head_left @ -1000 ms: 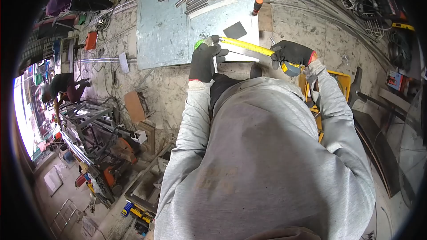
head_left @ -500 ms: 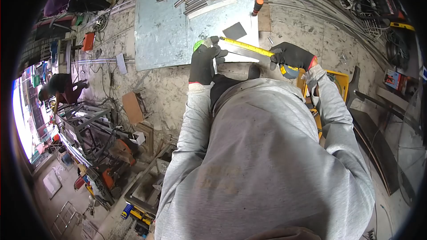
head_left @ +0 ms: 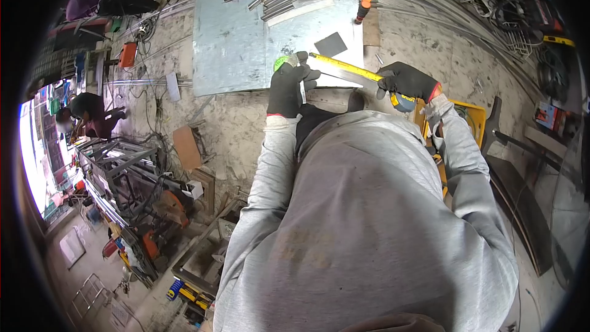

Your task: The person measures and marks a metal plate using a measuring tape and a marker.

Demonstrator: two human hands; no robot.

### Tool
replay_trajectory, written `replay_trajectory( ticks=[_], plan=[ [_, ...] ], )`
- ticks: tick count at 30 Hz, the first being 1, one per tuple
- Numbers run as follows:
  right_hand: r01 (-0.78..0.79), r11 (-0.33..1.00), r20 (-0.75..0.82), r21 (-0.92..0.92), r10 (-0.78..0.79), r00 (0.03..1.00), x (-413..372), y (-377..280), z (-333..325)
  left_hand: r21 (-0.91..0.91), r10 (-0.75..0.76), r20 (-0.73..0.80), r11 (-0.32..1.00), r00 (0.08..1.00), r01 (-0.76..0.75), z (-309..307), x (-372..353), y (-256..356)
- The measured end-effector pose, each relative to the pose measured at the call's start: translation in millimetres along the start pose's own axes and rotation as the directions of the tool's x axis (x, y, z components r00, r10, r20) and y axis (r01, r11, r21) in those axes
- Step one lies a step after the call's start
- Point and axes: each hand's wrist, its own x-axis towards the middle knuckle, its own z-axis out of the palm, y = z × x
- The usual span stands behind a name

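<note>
My right hand (head_left: 409, 81), in a black glove, is closed around a tape measure (head_left: 402, 102) with a dark blue and yellow case. Its yellow blade (head_left: 345, 66) runs out leftward to the fingers of my left hand (head_left: 286, 89). A flat grey metal strip (head_left: 351, 76) lies just under the blade, between both hands. The left hand, also gloved, has its fingers curled; a thin pale piece (head_left: 302, 92) shows along its palm side. Something round and green (head_left: 280, 63) sits behind its knuckles. What exactly the left fingers pinch is hidden.
A pale blue work surface (head_left: 230, 55) bears metal bars (head_left: 279, 3) and a dark square plate (head_left: 330, 43). An orange-handled tool (head_left: 364, 7) stands at its right edge. A yellow crate (head_left: 470, 117) is by my right arm. Another person (head_left: 92, 114) crouches by metal frames at left.
The whole view has shifted slightly, so things sit a little further right. Both hands keep nearly the same pose, with the tape blade still stretched between them.
</note>
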Motion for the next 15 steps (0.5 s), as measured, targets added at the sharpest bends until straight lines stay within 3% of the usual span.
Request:
replay_trajectory(
  ticks=[3, 8, 15],
  plan=[
    [0.015, 1.0, 0.053, 0.02, -0.016, 0.998, 1, 2, -3, -0.005, -0.001, -0.019, 1.0, 1.0, 0.001, 2, -5, 2],
    [0.05, 0.999, 0.031, -0.002, -0.05, 0.998, 3, 5, -1, -0.083, 0.016, 0.039, 0.996, 0.999, -0.012, -6, 1, -7],
    [0.065, 0.998, 0.022, 0.011, -0.065, 0.998, 3, 1, 2, -0.098, 0.034, 0.004, 0.995, 0.999, -0.034, -4, 1, -9]
  ],
)
